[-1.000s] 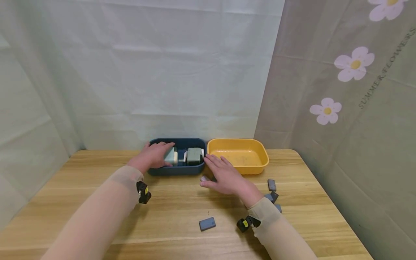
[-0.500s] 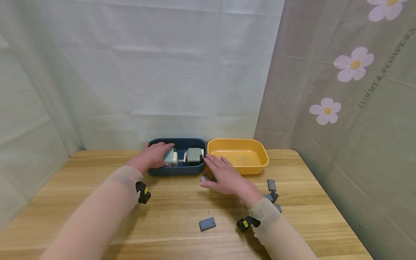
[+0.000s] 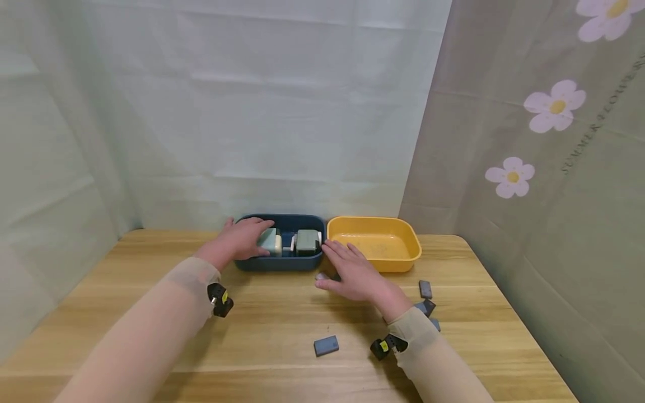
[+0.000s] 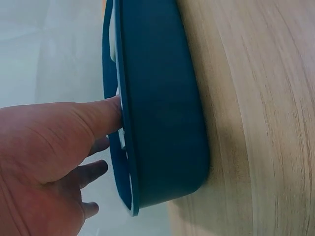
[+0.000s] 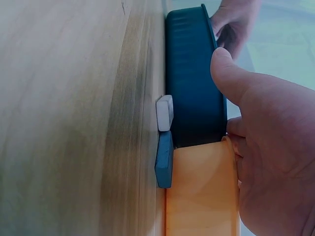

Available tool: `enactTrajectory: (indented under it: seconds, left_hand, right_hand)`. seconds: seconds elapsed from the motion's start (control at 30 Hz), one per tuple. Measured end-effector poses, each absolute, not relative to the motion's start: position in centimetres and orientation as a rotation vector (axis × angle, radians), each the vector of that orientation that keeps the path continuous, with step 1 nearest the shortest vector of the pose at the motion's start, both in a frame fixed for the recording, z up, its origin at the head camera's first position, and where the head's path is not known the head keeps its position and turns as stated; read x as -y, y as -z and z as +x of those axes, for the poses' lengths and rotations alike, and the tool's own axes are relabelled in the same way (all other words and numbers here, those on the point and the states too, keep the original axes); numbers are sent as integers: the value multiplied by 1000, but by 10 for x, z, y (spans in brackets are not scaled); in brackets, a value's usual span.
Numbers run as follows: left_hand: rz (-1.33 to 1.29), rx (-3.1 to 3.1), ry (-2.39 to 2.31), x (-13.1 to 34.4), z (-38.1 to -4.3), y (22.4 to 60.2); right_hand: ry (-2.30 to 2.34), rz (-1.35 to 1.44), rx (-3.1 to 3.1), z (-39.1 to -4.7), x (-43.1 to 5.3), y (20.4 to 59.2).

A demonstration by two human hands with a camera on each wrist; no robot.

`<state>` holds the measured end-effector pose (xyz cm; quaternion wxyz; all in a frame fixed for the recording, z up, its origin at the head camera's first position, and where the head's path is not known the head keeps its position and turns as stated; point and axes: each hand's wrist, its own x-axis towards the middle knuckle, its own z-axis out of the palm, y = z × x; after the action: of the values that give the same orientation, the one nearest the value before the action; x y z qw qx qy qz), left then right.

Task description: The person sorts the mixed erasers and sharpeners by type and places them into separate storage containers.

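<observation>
My left hand (image 3: 235, 242) reaches over the left end of a dark blue bin (image 3: 279, 265). Its thumb and fingers grip a pale blue box-shaped thing with a cream end (image 3: 269, 242), partly hidden by the hand. Beside it in the bin lies a grey-green boxy thing (image 3: 306, 240) with a white crank-like part. With fingers extended, my right hand (image 3: 355, 274) rests at the rims where the blue bin meets a yellow bin (image 3: 388, 266); the right wrist view shows its thumb on the blue rim. Below that hand, a whitish block (image 5: 164, 114) and a blue block (image 5: 165, 160) lie against the bins.
A blue-grey block (image 3: 326, 345) lies on the wooden table (image 3: 272, 358) in front. Several more blocks, among them a dark grey one (image 3: 425, 289), are scattered right of my right wrist. A pale curtain (image 3: 282, 112) hangs behind the bins.
The head view has shifted slightly. Slightly more of the pale blue thing shows beside my left fingers. My right hand stays in place at the rims.
</observation>
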<state>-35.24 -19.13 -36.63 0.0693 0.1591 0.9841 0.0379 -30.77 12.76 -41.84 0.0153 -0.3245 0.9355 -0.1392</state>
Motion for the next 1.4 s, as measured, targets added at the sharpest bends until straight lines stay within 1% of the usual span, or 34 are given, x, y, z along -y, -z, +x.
enactTrajectory:
  seconds: [0.6,1.07,1.4]
  left_hand:
    - [549,-3057,-121,181,-339,359]
    - [567,-3134,-194,180,-336,369]
    - [593,-3186,-224,176,-326,366]
  right_hand:
    - [444,-1041,-2900,-316,-122,419]
    - [440,-1028,-2897,-314,-112,418]
    - [400,-1016,-2915,-319,-102,422]
